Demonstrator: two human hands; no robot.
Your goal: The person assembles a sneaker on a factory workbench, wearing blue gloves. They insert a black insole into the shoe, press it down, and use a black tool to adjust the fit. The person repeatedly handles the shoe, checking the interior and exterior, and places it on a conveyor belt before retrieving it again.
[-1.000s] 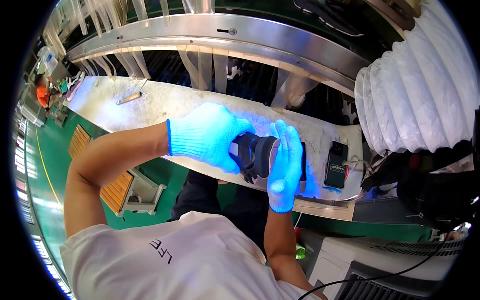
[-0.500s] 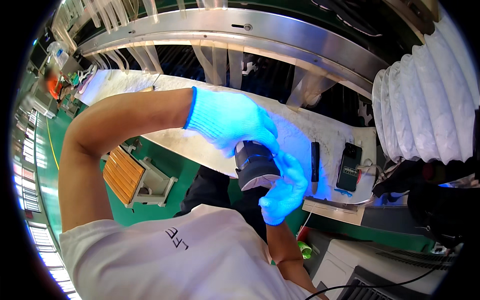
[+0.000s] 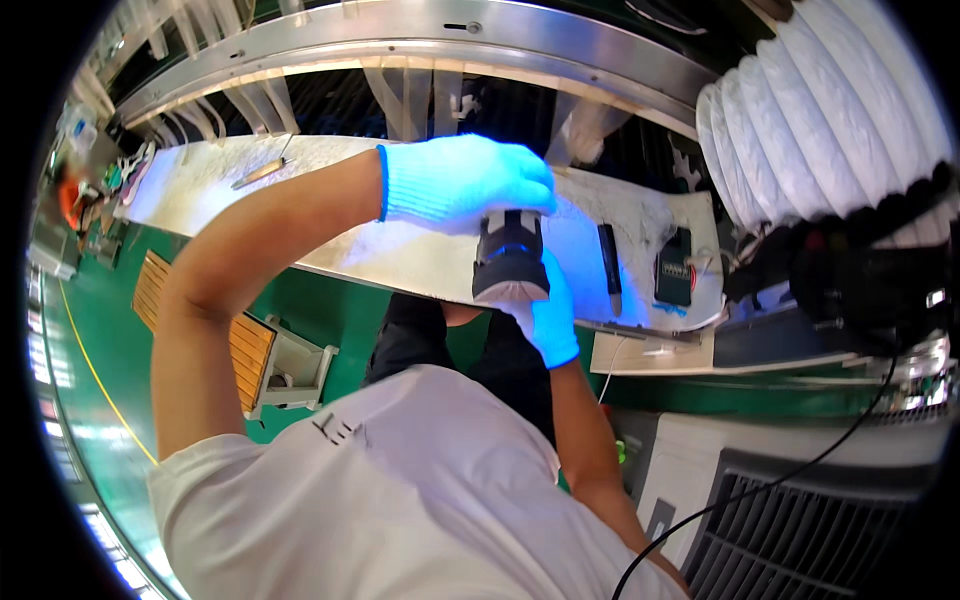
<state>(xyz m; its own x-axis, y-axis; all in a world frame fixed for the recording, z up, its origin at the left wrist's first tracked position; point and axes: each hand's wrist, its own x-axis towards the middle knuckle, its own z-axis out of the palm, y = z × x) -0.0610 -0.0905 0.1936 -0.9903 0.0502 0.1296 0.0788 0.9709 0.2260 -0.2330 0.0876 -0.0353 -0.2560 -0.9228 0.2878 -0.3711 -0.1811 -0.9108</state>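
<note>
A dark grey shoe [image 3: 508, 265] with a pale sole edge is held up over the bench, its heel end toward me. My left hand [image 3: 468, 180], in a white knit glove lit blue, curves over the far, upper part of the shoe with its fingers bent around it. Also gloved, my right hand [image 3: 553, 312] grips the shoe from its right side and below. Most of the right fingers are hidden behind the shoe. A narrow blue line of light crosses the shoe's back.
On the pale bench [image 3: 390, 250] lie a dark knife-like tool [image 3: 610, 268], a phone [image 3: 673, 268] and, at left, a wooden-handled awl [image 3: 260, 173]. A metal rail [image 3: 400, 50] with clear strips runs behind. A white ribbed duct [image 3: 800, 130] stands right; a slatted stool [image 3: 255, 355] stands left.
Both hands have tilted and turned the shoe so its heel faces me more squarely. My right hand has slipped further behind it. The whole view has shifted, bringing the awl into sight.
</note>
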